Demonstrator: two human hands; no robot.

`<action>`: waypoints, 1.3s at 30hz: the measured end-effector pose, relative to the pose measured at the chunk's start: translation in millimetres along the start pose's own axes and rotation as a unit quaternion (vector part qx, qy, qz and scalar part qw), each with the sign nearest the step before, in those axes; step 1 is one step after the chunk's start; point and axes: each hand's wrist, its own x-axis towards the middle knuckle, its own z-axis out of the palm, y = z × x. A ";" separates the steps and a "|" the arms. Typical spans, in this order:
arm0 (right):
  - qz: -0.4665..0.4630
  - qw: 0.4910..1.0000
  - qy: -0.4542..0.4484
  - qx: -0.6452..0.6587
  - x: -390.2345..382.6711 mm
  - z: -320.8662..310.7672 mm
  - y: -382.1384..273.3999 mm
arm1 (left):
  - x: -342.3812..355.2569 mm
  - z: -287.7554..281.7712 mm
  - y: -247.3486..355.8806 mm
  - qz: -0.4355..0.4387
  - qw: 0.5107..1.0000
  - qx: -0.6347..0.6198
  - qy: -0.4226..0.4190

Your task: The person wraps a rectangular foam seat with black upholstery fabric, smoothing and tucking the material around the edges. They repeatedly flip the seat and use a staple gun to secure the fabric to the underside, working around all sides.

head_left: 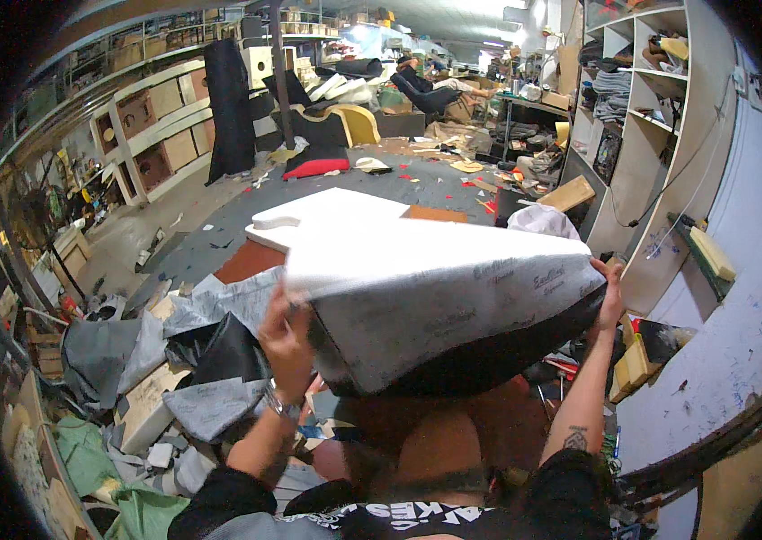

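Observation:
A large padded piece [444,315] with a white top, printed grey fabric side and black lower section is held up between my two hands. My left hand [284,328] is closed on its left end, fingers partly hidden against it. My right hand [609,290] grips its right corner. Behind it lies a white foam panel [327,211] over brown material [435,214]. Below left of the piece are crumpled grey and black fabric pieces [206,400].
Cut scraps litter the grey work surface [201,207]. A white shelving unit [660,117] stands at right, wooden frames [156,126] at left. A person [435,85] reclines in a black chair in the background. A fan [35,216] stands at far left.

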 end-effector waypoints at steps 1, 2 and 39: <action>-0.004 0.999 -0.023 -0.030 8.2 -3.5 2.9 | -23.9 -1.2 -3.5 0.011 0.999 -0.049 -0.020; -0.008 0.997 0.022 -0.069 12.0 -3.8 3.2 | -42.1 -6.3 -7.1 0.047 0.996 -0.032 -0.065; -0.381 0.730 -0.350 -0.448 -255.5 329.3 -128.7 | -26.9 -58.9 -9.3 -0.168 0.899 -0.295 -0.275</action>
